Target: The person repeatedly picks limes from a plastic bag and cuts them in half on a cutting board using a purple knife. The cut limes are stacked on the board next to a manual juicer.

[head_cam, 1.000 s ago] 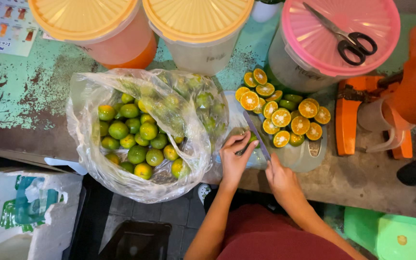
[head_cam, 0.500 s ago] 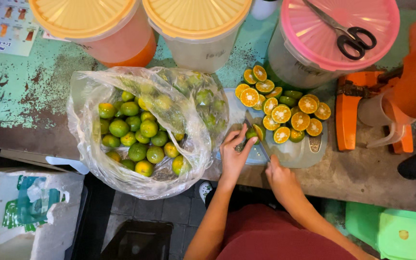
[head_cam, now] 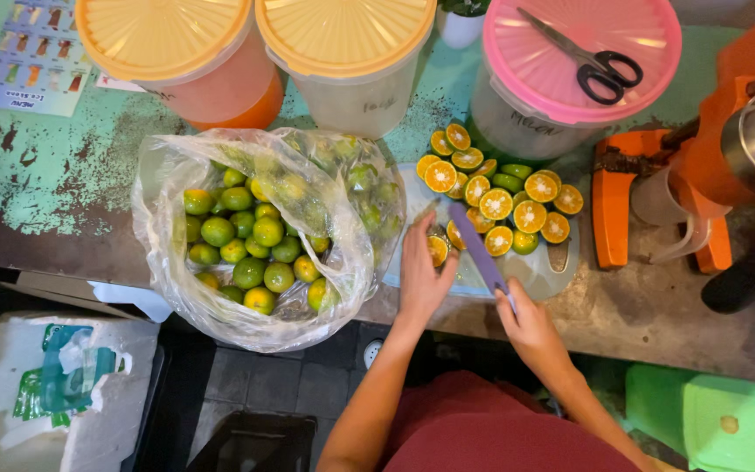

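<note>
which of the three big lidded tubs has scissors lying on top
The pink-lidded tub at the right, with black-handled scissors lying on its lid. The two orange-lidded tubs to its left have bare lids.

The knife [head_cam: 477, 247] has a purple blade, and the cut halves [head_cam: 498, 203] beside it show bright orange flesh inside green rinds, on a pale grey-white board [head_cam: 545, 273]. The whole fruits [head_cam: 251, 243] in the clear bag [head_cam: 168, 175] are green to yellow-green. Two tubs carry pale orange lids [head_cam: 161, 35], a third a pink lid [head_cam: 570, 65] with black-handled scissors [head_cam: 589, 58]; the surface [head_cam: 63, 166] is worn teal flecked with dark brown, the press [head_cam: 709, 166] is orange, and the stool [head_cam: 709, 419] is green.
</note>
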